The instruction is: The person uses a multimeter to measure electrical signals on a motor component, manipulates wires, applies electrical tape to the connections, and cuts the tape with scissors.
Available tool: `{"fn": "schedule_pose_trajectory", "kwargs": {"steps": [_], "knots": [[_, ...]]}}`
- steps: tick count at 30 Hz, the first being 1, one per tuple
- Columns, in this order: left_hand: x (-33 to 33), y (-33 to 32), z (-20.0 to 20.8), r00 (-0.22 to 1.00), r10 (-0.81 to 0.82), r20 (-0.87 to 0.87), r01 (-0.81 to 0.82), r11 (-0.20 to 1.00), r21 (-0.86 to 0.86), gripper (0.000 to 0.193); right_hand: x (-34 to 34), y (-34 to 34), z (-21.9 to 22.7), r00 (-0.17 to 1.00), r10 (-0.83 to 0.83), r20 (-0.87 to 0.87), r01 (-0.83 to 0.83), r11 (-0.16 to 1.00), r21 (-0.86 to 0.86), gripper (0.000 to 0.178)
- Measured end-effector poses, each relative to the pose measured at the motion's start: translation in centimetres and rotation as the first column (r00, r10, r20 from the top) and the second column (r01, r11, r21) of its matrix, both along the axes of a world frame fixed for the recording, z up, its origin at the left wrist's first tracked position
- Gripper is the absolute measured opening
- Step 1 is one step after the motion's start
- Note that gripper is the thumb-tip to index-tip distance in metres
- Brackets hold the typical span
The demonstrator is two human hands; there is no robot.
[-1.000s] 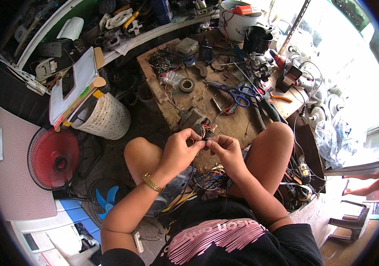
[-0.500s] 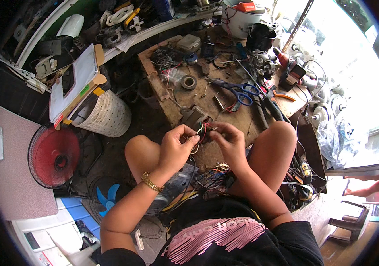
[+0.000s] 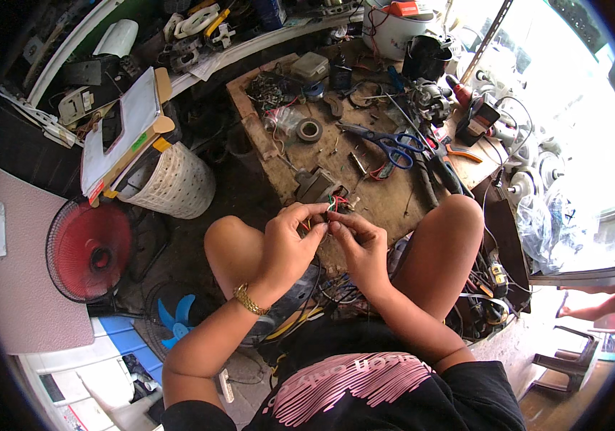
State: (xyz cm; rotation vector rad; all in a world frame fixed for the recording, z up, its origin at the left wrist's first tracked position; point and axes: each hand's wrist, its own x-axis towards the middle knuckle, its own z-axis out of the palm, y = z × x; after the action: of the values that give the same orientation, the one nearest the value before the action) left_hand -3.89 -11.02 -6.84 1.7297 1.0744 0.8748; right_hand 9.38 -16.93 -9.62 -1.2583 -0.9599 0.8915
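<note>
Several thin coloured wires (image 3: 337,202), red, green and white among them, run from a small grey motor (image 3: 317,186) on the wooden workboard. My left hand (image 3: 294,237) pinches the wires between thumb and forefinger. Touching it from the other side, my right hand (image 3: 359,246) has its fingertips closed at the same spot on the wires. The exact wire ends are hidden by my fingers. Just beyond the hands lie blue-handled scissors (image 3: 399,152) and a roll of dark tape (image 3: 309,130).
The wooden board (image 3: 279,169) stands before my bent knees. Orange-handled pliers (image 3: 463,153) and a black bucket (image 3: 426,59) are at its right. To the left are a white perforated basket (image 3: 182,183) and a red fan (image 3: 90,248). A bundle of loose wires (image 3: 340,287) lies below my hands.
My right hand has moved left and down, so its fingertips now meet those of my left hand on the wires. The motor stays in place.
</note>
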Motion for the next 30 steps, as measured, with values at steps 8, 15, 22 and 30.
{"fn": "schedule_pose_trajectory", "kwargs": {"steps": [8, 15, 22, 30], "knots": [[0.1, -0.2, 1.1, 0.984, -0.097, -0.152, 0.127, 0.971, 0.205, 0.027, 0.6, 1.0, -0.9, 0.923, 0.044, -0.381, -0.115, 0.98, -0.165, 0.014], [-0.1, 0.6, 0.0, 0.994, -0.113, 0.004, 0.111, 0.966, -0.232, 0.014, 0.6, 0.9, -0.6, 0.958, 0.054, -0.283, -0.087, 0.99, -0.107, 0.012], [0.0, 0.5, -0.4, 0.976, -0.16, 0.145, 0.203, 0.912, -0.356, 0.008, 0.5, 0.4, -1.7, 0.999, 0.018, 0.044, -0.015, 0.997, -0.082, 0.009], [0.5, 0.2, 0.1, 0.95, -0.247, 0.189, 0.292, 0.918, -0.269, 0.01, 1.0, 0.5, -1.8, 0.997, -0.022, -0.068, 0.02, 0.999, -0.026, 0.007]]}}
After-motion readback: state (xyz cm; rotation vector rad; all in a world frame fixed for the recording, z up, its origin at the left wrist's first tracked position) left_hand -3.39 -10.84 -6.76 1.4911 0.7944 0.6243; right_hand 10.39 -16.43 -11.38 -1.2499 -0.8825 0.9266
